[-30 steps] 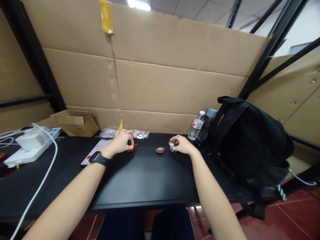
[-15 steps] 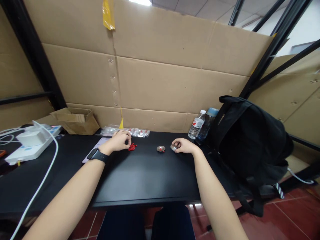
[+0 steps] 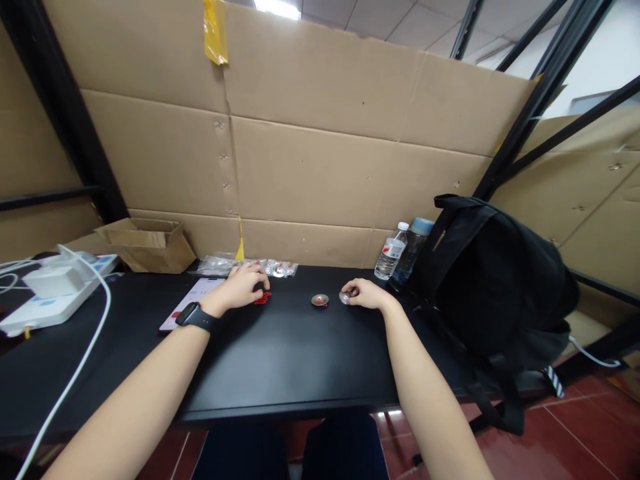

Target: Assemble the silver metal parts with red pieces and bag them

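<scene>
One left hand [image 3: 243, 287] is curving beside a red cord [image 3: 263, 299], thumb and fingertips parted; the right hand [image 3: 367, 293] is pinching a shiny metal disc [image 3: 343, 298] between thumb and fingers; a red-marked metal dish [image 3: 316, 301] is lying between both hands on the black tabletop [image 3: 290, 360].

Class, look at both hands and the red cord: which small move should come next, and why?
Probably close the left hand's thumb and fingers on the red cord: they are right beside it, while the right hand is at a metal disc.
</scene>
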Demonstrator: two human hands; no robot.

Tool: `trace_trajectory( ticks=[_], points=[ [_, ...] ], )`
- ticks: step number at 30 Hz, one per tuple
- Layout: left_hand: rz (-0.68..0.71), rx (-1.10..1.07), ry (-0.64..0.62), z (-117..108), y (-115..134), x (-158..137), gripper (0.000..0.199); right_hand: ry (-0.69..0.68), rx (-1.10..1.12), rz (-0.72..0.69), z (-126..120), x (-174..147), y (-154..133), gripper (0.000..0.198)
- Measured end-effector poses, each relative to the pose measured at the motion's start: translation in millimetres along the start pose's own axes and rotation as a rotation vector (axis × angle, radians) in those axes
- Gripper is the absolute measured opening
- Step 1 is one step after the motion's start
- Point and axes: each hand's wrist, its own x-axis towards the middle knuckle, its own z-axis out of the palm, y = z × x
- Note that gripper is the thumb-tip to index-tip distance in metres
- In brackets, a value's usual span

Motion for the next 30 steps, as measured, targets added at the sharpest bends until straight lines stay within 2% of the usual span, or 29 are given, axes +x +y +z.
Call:
trace_trajectory(
  ticks=[9, 16, 21, 24, 27, 30],
  points=[
    [0.033, 0.032, -0.022, 0.4, 11.2, 1.4, 0.019, -0.005, -0.001, -0.023, 1.4, -0.3, 1.4, 0.037],
    [0.035, 0.053, -0.046, -1.6, 15.8, 1.3, 0.018, 0.009, -0.014, 0.018, 1.7, 0.5, 2.8, 0.042],
    [0.058, 0.054, -0.034, -0.6, 15.4, 1.3, 0.018, 0.189, 0.028, -0.187, 7.5, 1.6, -13.9, 0.04],
    [0.076, 0.039, -0.02, 1.9, 15.3, 1.7, 0.019, 0.16, 0.057, -0.285, 17.7, 4.2, -30.3, 0.037],
    [0.101, 0.023, -0.005, 5.4, 15.6, 2.5, 0.019, 0.117, -0.043, -0.3, 29.1, 6.3, -44.0, 0.032],
    [0.128, -0.01, -0.004, 9.5, 16.9, 4.0, 0.018, 0.14, -0.096, -0.308, 36.7, 7.1, -52.3, 0.018]
  ],
)
